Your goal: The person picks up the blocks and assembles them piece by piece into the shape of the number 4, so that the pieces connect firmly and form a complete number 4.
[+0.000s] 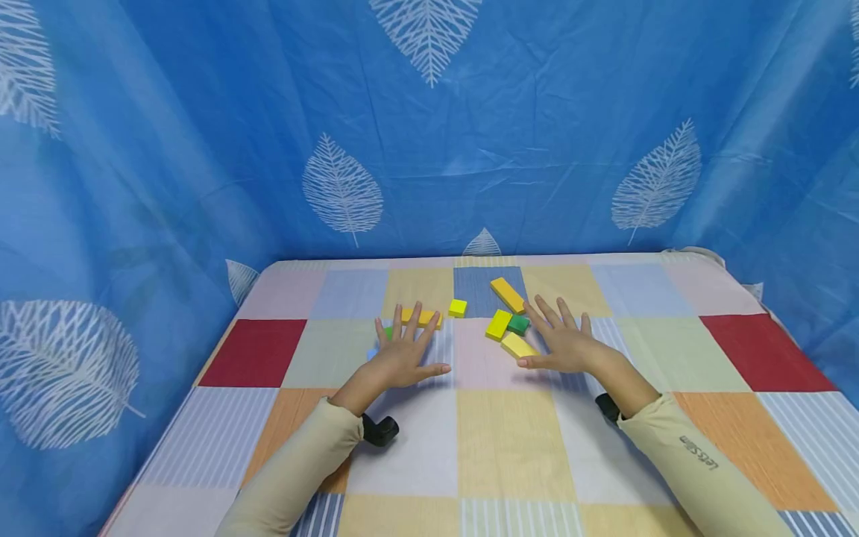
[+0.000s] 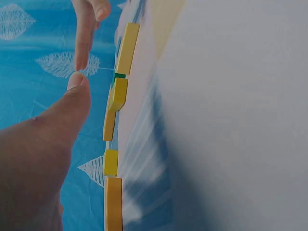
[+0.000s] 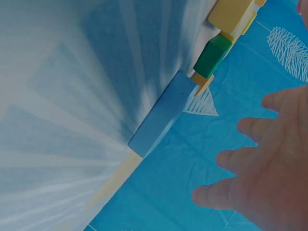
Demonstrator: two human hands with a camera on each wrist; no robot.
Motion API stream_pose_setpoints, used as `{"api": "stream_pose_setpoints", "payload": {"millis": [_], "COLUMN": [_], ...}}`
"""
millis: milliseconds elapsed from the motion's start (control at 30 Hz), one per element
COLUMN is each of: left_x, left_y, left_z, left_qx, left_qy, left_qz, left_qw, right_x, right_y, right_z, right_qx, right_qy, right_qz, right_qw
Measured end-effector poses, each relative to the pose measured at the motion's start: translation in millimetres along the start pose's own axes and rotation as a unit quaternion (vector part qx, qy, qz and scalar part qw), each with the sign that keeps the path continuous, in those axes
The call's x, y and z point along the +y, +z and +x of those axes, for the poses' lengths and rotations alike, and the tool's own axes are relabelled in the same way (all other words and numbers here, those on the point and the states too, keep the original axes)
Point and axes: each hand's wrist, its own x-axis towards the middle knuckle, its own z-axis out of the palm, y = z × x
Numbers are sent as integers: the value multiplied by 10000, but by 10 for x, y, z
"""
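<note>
Head view | left hand (image 1: 400,359): grip released, fingers spread, raised over left orange block (image 1: 432,321) | right hand (image 1: 567,349): grip released, fingers spread, raised just right of green block (image 1: 518,324), yellow block (image 1: 499,325), pale block (image 1: 517,345) | far orange block (image 1: 507,294) beyond these | yellow cube (image 1: 458,308) farther, between hands | blue block (image 3: 163,115) in right wrist view | desk (image 1: 517,440) patchwork-covered

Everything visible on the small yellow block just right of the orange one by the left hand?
The small yellow block is bright yellow, flat-faced and straight-edged; it looks smooth, perhaps painted wood. It lies flat on the patchwork cloth, a gap separating it from the orange block. Nothing but the cloth appears to touch it.
</note>
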Motion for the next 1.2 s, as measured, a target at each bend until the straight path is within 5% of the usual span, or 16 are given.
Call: {"api": "stream_pose_setpoints", "payload": {"millis": [167, 367, 600, 967, 1200], "left_x": [-75, -338, -568, -781, -815], "left_y": [-6, -73, -4, 12, 31], "left_z": [-29, -190, -338, -409, -351], "left_qx": [-74, -108, -220, -87, 135], "left_qy": [35, -220, -216, -406, -194], "left_qz": [-157, -312, -509, -749, -683], "left_qw": [9998, 9992, 9982, 9963, 9974], "right_x": [37, 57, 62, 73, 61], "right_y": [46, 40, 47, 93, 106], "right_z": [-2, 37, 82, 107, 125], "right_qx": [26, 144, 30, -333, -449], "right_qy": [-169, -727, -935, -1189, -1139], "right_qz": [-74, -130, -71, 78, -5], "right_qw": [9998, 9972, 9956, 9923, 9925]}}
